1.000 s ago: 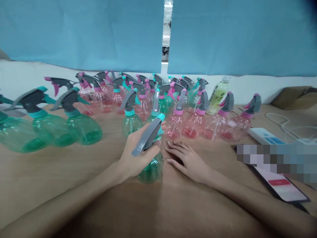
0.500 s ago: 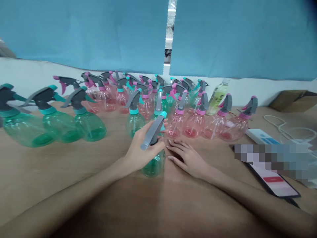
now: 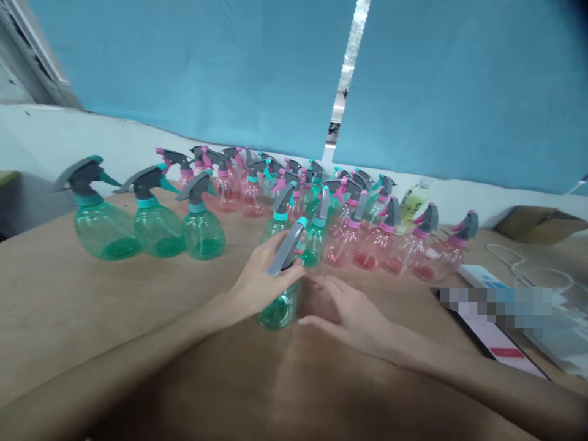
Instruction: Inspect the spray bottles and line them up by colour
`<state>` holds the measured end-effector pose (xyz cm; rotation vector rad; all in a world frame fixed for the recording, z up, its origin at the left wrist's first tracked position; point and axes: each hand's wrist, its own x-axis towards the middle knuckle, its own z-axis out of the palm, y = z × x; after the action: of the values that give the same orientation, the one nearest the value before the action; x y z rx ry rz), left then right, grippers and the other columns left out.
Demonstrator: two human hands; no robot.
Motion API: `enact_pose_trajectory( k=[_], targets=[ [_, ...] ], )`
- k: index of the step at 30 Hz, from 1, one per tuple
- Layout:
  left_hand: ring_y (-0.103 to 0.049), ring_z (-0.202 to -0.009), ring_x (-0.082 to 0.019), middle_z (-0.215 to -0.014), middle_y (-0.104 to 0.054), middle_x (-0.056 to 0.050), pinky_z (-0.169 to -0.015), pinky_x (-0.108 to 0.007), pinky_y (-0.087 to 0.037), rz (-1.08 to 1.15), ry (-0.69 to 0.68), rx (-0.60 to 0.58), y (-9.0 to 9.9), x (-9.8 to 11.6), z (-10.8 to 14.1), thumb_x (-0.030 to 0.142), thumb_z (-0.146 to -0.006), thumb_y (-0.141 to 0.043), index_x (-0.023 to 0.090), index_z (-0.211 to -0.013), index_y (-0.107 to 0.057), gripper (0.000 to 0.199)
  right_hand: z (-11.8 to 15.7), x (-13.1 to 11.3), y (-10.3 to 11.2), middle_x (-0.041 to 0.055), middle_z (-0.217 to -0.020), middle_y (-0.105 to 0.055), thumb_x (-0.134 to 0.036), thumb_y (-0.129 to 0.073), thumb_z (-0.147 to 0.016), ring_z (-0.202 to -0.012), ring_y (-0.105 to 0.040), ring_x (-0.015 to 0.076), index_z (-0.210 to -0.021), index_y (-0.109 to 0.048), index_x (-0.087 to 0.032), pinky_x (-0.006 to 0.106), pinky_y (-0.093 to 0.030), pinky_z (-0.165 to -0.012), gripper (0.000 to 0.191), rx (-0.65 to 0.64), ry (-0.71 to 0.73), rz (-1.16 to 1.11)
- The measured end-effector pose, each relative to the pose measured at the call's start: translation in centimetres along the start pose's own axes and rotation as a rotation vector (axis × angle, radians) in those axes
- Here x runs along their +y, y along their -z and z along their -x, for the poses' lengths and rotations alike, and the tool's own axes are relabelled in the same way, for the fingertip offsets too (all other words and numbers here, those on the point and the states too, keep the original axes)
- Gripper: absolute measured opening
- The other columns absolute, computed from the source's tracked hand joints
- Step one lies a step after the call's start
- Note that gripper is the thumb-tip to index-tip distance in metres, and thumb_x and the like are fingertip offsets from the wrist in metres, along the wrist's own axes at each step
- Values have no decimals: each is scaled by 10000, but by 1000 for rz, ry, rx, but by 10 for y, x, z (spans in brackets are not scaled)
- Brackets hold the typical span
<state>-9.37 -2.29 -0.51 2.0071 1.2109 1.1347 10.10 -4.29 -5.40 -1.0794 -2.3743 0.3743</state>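
Observation:
Near the middle of the wooden table, my left hand [image 3: 260, 278] is wrapped round the neck of a green spray bottle [image 3: 277, 309] with a grey and teal trigger head. The bottle stands on the table, its lower body showing under the hand. Just to its right, my right hand [image 3: 356, 315] has its fingers apart and holds nothing; the fingertips point toward the bottle. Behind my hands stand another green bottle [image 3: 315, 242] and a front row of pink bottles [image 3: 342, 245] with grey and pink heads.
Three green spray bottles [image 3: 158, 229] stand at the left. More pink and green bottles [image 3: 227, 193] fill the back. A drink bottle [image 3: 413, 205], a cardboard piece [image 3: 537, 223], a white cable [image 3: 509, 257] and a phone [image 3: 496, 343] lie or stand at the right.
The camera view has turned left and tilted, so the bottles at the left sit further right in view. My right hand has lifted a little, its fingers turned toward the held bottle.

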Motion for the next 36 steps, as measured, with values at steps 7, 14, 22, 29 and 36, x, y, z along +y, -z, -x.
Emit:
enact_pose_trajectory(
  k=[7, 14, 22, 29, 36],
  targets=[
    [-657, -940, -237, -1015, -692, -61, -805, -374, -520, -113, 45, 97, 49, -22, 17, 411, -832, -585, 214, -1138, -555, 365, -69, -70, -44, 176, -1211, -572, -675, -563, -722, -1047, -589, 357, -1327, -407, -160, 492, -515, -782, 809, 140, -72, 4],
    [-548, -1159, -279, -1261, -582, -93, -975, -431, -423, -107, 104, 44, 92, -32, 19, 418, -779, -634, 229, -1326, -416, 619, -110, -86, -74, 161, -1176, -593, -590, -571, -749, -1011, -612, 341, -1296, -404, -169, 456, -506, -759, 710, 133, -117, -18],
    [-497, -1203, -280, -1246, -545, -136, -987, -453, -415, -33, 311, 141, 126, -61, 36, 454, -763, -631, 171, -1243, -454, 585, -144, -63, -62, 180, -1070, -614, -602, -542, -767, -910, -629, 361, -1120, -459, -148, 433, -480, -678, 581, 131, -182, 106],
    [-585, -1092, -263, -1120, -619, -76, -841, -382, -522, 231, 476, 41, 136, -63, 45, 426, -783, -619, 217, -1061, -585, 350, -162, -50, -63, 207, -1060, -610, -653, -534, -761, -915, -625, 361, -1206, -423, -98, 440, -485, -695, 720, 126, -220, 139],
    [-654, -988, -239, -1066, -669, -69, -759, -317, -538, 422, 553, 1, 141, -62, 45, 401, -808, -615, 228, -975, -633, 241, -173, -50, -63, 215, -963, -636, -631, -528, -769, -829, -640, 360, -1209, -430, -82, 469, -489, -663, 710, 113, -299, 124]
  ],
)
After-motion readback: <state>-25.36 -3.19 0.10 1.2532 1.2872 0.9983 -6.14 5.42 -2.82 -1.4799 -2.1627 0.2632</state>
